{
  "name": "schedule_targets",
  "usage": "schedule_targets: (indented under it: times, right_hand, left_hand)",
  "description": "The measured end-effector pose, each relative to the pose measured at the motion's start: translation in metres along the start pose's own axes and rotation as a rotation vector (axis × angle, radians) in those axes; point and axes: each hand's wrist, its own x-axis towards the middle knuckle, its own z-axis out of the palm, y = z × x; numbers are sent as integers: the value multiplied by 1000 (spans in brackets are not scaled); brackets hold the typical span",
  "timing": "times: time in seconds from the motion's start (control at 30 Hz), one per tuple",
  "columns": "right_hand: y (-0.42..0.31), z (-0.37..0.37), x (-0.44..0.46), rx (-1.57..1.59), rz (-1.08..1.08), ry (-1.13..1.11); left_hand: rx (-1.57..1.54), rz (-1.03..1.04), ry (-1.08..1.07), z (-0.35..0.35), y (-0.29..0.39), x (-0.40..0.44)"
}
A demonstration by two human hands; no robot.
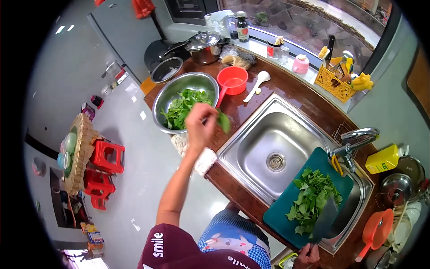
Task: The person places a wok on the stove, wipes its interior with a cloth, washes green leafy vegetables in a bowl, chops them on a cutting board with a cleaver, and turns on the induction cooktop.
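Blurred left hand [201, 124] and knife [325, 219]

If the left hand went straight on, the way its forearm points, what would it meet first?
The left hand would probably meet the leafy greens in the steel bowl first; depth is unclear, so it might pass above them.

The short-sleeved left arm [177, 190] is stretched forward, and its bare left hand [201, 120], slightly blurred, is curled inward. The bare right hand [307, 257], placed low, is closed firmly.
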Motion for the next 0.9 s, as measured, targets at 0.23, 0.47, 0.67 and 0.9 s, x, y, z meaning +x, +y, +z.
schedule_targets:
  times: [0.23, 0.47, 0.67, 0.9]
  right_hand:
    - [1, 4, -18, 110, -148, -30]
    - [-23, 38, -44, 165, -1, -39]
    - [-98, 70, -40, 316, 135, -111]
    - [-153, 127, -55, 311, 52, -31]
  left_hand:
    - [361, -200, 211, -120, -113, 26]
    - [-155, -843, 42, -164, -215, -15]
    - [-127, -1027, 290, -93, -311, -1]
    - [183, -1498, 425, -62, -276, 30]
